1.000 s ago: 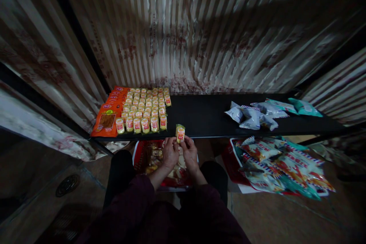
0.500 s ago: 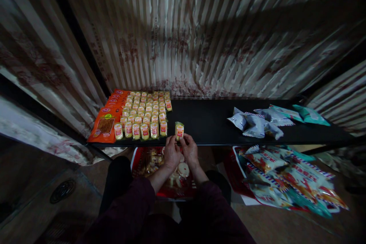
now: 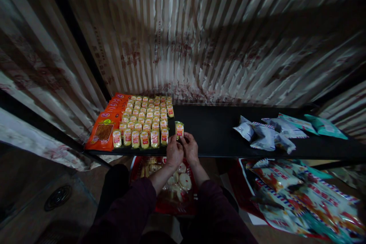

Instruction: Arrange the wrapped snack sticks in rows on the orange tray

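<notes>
A small yellow snack packet (image 3: 179,129) with a red label stands on the black shelf (image 3: 211,129), just right of rows of several like packets (image 3: 145,120). My left hand (image 3: 174,151) and my right hand (image 3: 190,147) both pinch its lower edge with closed fingers. Orange flat packs (image 3: 106,126) lie at the shelf's left end. Below my hands a red bag (image 3: 171,183) of round wrapped snacks sits open between my knees.
Silver and teal snack bags (image 3: 268,131) lie on the shelf's right half. A heap of colourful bags (image 3: 303,194) rests on the floor at the right. Striped curtain fabric (image 3: 185,38) hangs behind and beside the shelf. A floor drain (image 3: 57,197) lies at the left.
My hands have carried the packet forward from the shelf's front edge onto the shelf, next to the rows. My view has tipped so the shelf sits lower in the picture.
</notes>
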Demonstrator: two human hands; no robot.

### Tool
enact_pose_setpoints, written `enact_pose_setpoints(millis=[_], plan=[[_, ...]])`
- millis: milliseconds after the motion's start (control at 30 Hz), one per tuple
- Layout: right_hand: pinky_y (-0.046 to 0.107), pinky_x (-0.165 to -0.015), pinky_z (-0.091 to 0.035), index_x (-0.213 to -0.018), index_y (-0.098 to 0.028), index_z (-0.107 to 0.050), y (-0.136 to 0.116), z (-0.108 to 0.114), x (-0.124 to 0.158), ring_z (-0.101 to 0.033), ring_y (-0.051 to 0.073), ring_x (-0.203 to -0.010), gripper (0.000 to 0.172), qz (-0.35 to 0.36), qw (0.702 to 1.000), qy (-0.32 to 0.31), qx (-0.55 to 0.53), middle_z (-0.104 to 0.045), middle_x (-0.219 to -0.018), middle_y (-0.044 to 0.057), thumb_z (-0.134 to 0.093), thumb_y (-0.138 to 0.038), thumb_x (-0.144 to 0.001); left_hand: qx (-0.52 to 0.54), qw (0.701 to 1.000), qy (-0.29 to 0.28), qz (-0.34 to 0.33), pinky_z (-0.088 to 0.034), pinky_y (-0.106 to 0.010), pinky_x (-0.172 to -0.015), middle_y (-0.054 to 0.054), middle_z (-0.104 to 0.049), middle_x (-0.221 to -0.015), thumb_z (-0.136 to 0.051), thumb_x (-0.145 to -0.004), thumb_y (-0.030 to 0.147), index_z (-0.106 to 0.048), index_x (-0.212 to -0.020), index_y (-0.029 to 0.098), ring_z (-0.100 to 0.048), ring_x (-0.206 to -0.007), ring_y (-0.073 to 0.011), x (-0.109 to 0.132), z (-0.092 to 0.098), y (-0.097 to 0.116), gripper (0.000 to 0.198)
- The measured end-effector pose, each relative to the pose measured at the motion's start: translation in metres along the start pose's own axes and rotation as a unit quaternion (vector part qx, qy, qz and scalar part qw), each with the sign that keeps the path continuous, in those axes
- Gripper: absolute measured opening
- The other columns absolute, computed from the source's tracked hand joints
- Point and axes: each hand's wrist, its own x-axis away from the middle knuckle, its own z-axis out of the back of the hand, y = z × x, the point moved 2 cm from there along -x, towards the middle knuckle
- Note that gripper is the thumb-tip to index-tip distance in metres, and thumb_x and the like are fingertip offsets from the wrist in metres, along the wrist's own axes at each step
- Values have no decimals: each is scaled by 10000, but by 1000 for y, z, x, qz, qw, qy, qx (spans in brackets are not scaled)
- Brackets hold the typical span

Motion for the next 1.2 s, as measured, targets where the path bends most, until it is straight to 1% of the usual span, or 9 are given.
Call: enact_pose_setpoints(millis=[133,300,433,567,667,767,867,1033,1200], plan=[[360,-830,-496,-913,-206,-631,7,-4,-10,-648,213,-836,355,2,1000,3,11,-706,-902,60,-646,-485,-694,0,1000,0,5,-385,-337,-1042,-123,-587,-1154,-406,-771,43,-602,-1075,150,-543,-1107,-189,-10,0,6,377],[340,-777,-511,-920,-202,-613,15,-11,-24,-654,197,-799,353,5,1000,-2,20,-704,-866,38,-625,-475,-695,-21,1000,-5,4,-366,-354,-1068,-119,-558,-1221,-413,-770,54,-572,-1129,157,-500,-1178,-188,-21,-2,12,406],[344,-770,-512,-933,-196,-600,11,-16,-38,-656,204,-807,382,10,1000,-8,21,-703,-895,58,-601,-493,-693,-18,1000,-12,7,-346,-341,-1089,-122,-528,-1287,-415,-796,94,-560,-1159,151,-458,-1244,-190,-29,-5,14,395],[346,-789,-504,-934,-192,-601,4,-20,-52,-654,215,-835,429,23,999,-12,41,-701,-899,68,-572,-541,-686,-6,1000,-17,15,-324,-333,-1100,-149,-504,-1333,-395,-836,138,-550,-1173,116,-441,-1272,-194,-41,-10,15,372],[343,-766,-510,-919,-194,-604,3,-25,-60,-653,215,-803,414,22,999,-14,39,-703,-856,53,-565,-530,-679,-3,999,-21,25,-345,-340,-1079,-137,-542,-1289,-394,-843,145,-574,-1116,135,-480,-1231,-194,-51,-12,18,327],[332,-747,-516,-919,-217,-610,3,-29,-68,-651,199,-761,353,19,999,-9,39,-702,-824,20,-538,-486,-702,-1,998,-38,42,-380,-333,-1036,-122,-598,-1187,-388,-844,135,-589,-1042,148,-532,-1151,-189,-61,-10,23,282],[321,-744,-513,-910,-239,-617,2,-34,-76,-644,186,-738,298,26,999,-12,44,-695,-795,-4,-517,-443,-717,3,998,-47,53,-386,-316,-1014,-126,-611,-1129,-371,-861,148,-586,-1015,138,-543,-1120,-185,-69,-7,26,265],[314,-752,-506,-906,-251,-620,1,-42,-88,-636,182,-738,255,27,999,-28,29,-685,-781,-10,-495,-385,-728,-4,997,-36,66,-396,-302,-992,-114,-604,-1117,-364,-887,195,-581,-1006,161,-552,-1087,-175,-83,-12,20,250],[324,-795,-497,-937,-232,-611,3,-49,-92,-628,189,-820,271,34,997,-58,24,-689,-855,4,-502,-345,-716,-17,998,-35,59,-371,-337,-1030,-125,-595,-1146,-352,-884,167,-579,-1085,166,-521,-1160,-198,-97,-31,4,303]])
